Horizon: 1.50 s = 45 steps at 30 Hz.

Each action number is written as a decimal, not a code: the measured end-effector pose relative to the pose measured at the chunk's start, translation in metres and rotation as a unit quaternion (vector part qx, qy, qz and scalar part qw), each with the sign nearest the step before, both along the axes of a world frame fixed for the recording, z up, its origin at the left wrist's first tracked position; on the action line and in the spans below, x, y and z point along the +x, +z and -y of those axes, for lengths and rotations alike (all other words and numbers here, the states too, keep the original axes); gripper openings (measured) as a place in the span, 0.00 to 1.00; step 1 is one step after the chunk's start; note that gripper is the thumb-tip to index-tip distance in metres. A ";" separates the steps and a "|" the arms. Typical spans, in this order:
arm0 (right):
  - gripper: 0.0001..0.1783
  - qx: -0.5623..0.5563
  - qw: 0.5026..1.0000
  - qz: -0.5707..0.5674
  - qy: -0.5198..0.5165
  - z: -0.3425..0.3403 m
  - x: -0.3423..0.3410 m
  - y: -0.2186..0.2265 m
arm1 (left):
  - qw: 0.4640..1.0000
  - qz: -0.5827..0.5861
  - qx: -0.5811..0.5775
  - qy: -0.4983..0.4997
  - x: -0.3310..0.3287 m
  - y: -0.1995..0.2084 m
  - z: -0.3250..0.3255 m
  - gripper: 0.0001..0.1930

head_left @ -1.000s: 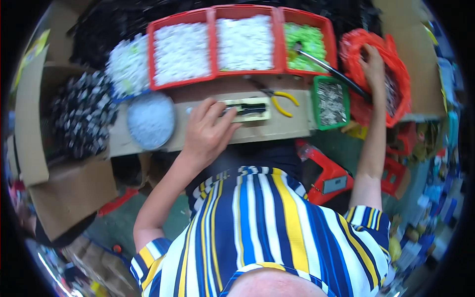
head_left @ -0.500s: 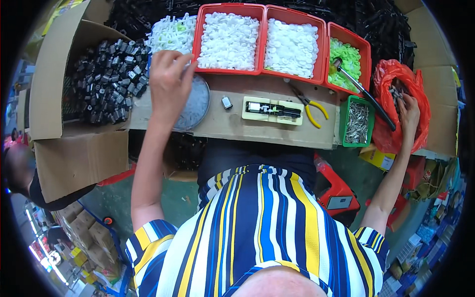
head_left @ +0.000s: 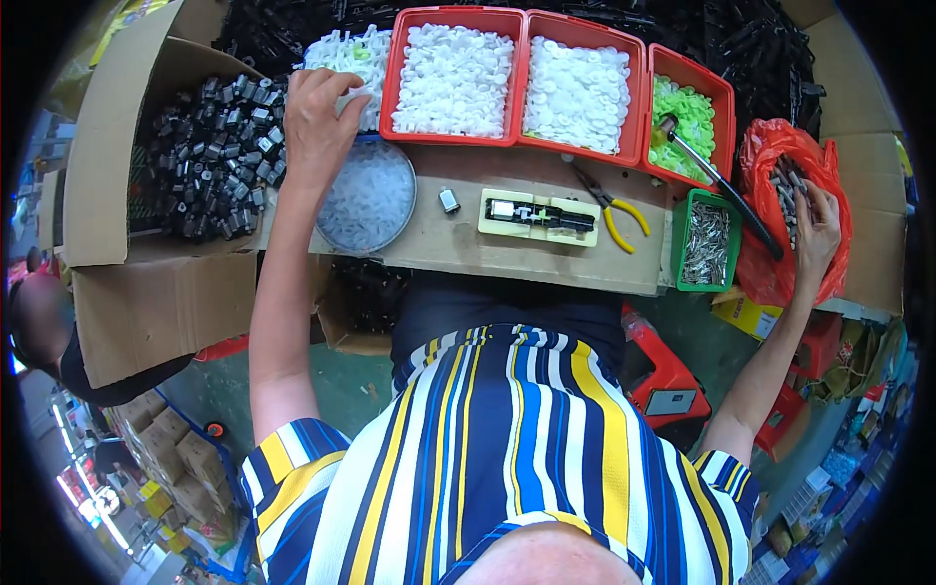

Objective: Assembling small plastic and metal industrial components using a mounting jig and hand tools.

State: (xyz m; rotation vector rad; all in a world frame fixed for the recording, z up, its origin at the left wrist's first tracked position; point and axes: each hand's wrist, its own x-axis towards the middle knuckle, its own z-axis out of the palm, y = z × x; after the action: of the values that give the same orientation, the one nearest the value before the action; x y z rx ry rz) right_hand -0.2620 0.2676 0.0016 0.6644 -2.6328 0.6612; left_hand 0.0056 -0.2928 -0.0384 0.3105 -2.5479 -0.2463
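Note:
My left hand (head_left: 314,127) is at the near edge of a heap of white plastic parts (head_left: 356,57), fingers curled. A small white piece seems to show between thumb and forefinger. At the red plastic bag (head_left: 831,168), my right hand (head_left: 821,232) pinches a small grey metal part over several like it (head_left: 784,187). Between the hands, a cream fixture (head_left: 494,226) lies on the cardboard-covered table (head_left: 439,255), holding a black assembly with a small silver motor (head_left: 503,210). One loose silver motor (head_left: 448,201) lies left of it.
Red bins (head_left: 519,88) hold white and green parts. A round tray (head_left: 369,203) and a carton of motors (head_left: 219,161) are left. Yellow-handled pliers (head_left: 624,226), a green bin of metal pins (head_left: 706,244) and a black-handled hammer (head_left: 726,190) are right.
My left hand has moved up and left, uncovering more of the round tray. My right hand has drawn back slightly from inside the bag, with a metal part now visible at its fingertips.

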 end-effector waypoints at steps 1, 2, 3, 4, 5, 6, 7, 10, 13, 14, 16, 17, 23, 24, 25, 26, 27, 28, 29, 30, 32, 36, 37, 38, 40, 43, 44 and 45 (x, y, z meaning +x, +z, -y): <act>0.13 -0.003 1.000 -0.002 0.006 0.003 0.002 0.001 | 1.000 0.003 0.006 0.005 -0.001 0.001 0.000 0.12; 0.13 -0.006 1.000 -0.004 0.013 0.006 0.004 0.002 | 1.000 0.003 0.006 0.006 -0.003 0.002 0.000 0.12; 0.13 -0.006 1.000 -0.004 0.014 0.010 0.006 0.003 | 1.000 0.000 0.007 0.010 -0.004 0.002 -0.001 0.12; 0.13 -0.007 1.000 0.002 0.010 0.013 0.009 0.004 | 1.000 -0.003 0.007 0.014 -0.005 0.002 0.000 0.13; 0.13 -0.009 1.000 0.009 0.007 0.017 0.012 0.004 | 1.000 -0.003 0.008 0.014 -0.004 0.002 0.001 0.13; 0.13 -0.009 1.000 0.008 0.007 0.019 0.014 0.005 | 1.000 0.004 0.002 0.015 -0.005 0.001 0.003 0.13; 0.12 -0.005 1.000 0.003 0.008 0.020 0.015 0.006 | 1.000 0.010 -0.004 0.016 -0.005 0.000 0.004 0.13; 0.12 -0.007 1.000 -0.003 0.018 0.024 0.019 0.007 | 0.999 0.027 0.010 0.013 -0.006 0.002 0.008 0.12; 0.12 -0.018 1.000 -0.002 0.023 0.029 0.024 0.008 | 0.998 0.044 0.023 0.023 -0.007 0.007 0.009 0.11; 0.12 -0.023 1.000 0.000 0.020 0.031 0.026 0.008 | 0.999 0.044 0.022 0.023 -0.008 0.007 0.010 0.11; 0.12 -0.030 0.999 -0.005 0.026 0.035 0.030 0.009 | 0.998 0.046 0.032 0.015 -0.010 0.007 0.014 0.09; 0.12 -0.035 0.999 -0.009 0.032 0.037 0.033 0.010 | 0.998 0.046 0.031 0.015 -0.010 0.006 0.016 0.09; 0.11 -0.043 0.999 -0.004 0.032 0.047 0.045 0.009 | 0.992 0.068 0.100 0.026 -0.013 0.013 0.012 0.07; 0.11 -0.045 0.998 -0.004 0.032 0.048 0.047 0.009 | 0.994 0.043 0.102 0.019 -0.012 0.011 0.014 0.07; 0.11 -0.048 0.998 -0.010 0.038 0.050 0.049 0.010 | 0.994 0.018 0.104 0.012 -0.012 0.011 0.016 0.07; 0.11 -0.052 0.998 -0.015 0.045 0.052 0.051 0.010 | 0.994 0.018 0.103 0.013 -0.012 0.011 0.017 0.07; 0.11 -0.052 0.998 -0.015 0.045 0.055 0.054 0.012 | 0.989 -0.015 0.146 0.023 -0.014 0.012 0.017 0.07; 0.12 -0.062 0.996 -0.029 0.053 0.060 0.057 0.013 | 0.980 -0.049 0.188 0.034 -0.015 0.013 0.017 0.08; 0.12 -0.071 0.995 -0.043 0.061 0.063 0.059 0.015 | 0.976 -0.043 0.211 0.043 -0.014 0.014 0.023 0.09; 0.12 -0.070 0.995 -0.043 0.062 0.066 0.061 0.015 | 0.975 -0.044 0.212 0.044 -0.014 0.012 0.026 0.09; 0.12 -0.061 0.995 -0.059 0.054 0.072 0.066 0.017 | 0.958 -0.092 0.271 0.021 -0.013 0.010 0.031 0.09; 0.12 -0.062 0.990 -0.067 0.109 0.110 0.089 0.018 | 0.954 -0.082 0.288 0.017 0.004 0.021 0.016 0.08; 0.12 -0.058 0.991 -0.033 0.115 0.117 0.096 0.018 | 0.960 -0.073 0.269 0.015 0.008 0.024 0.011 0.08; 0.12 -0.054 0.991 0.002 0.122 0.123 0.102 0.016 | 0.966 -0.064 0.250 0.014 0.013 0.026 0.006 0.08; 0.12 -0.074 0.983 0.034 0.164 0.137 0.111 0.008 | 0.975 -0.068 0.208 0.020 0.024 0.026 -0.002 0.07; 0.13 -0.084 0.976 0.074 0.189 0.153 0.123 -0.005 | 0.981 -0.064 0.178 0.038 0.040 0.026 -0.020 0.06; 0.13 -0.088 0.973 0.075 0.200 0.158 0.126 -0.008 | 0.979 -0.062 0.185 0.051 0.046 0.023 -0.027 0.06; 0.13 -0.086 0.971 0.083 0.209 0.165 0.130 -0.007 | 0.980 -0.072 0.178 0.047 0.052 0.017 -0.031 0.06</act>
State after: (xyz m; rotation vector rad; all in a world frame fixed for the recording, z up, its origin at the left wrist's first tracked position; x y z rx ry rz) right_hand -0.1318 0.1026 -0.0052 1.1686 -2.5578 1.0942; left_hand 0.0575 -0.2621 -0.0219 0.5278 -2.3300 -0.6675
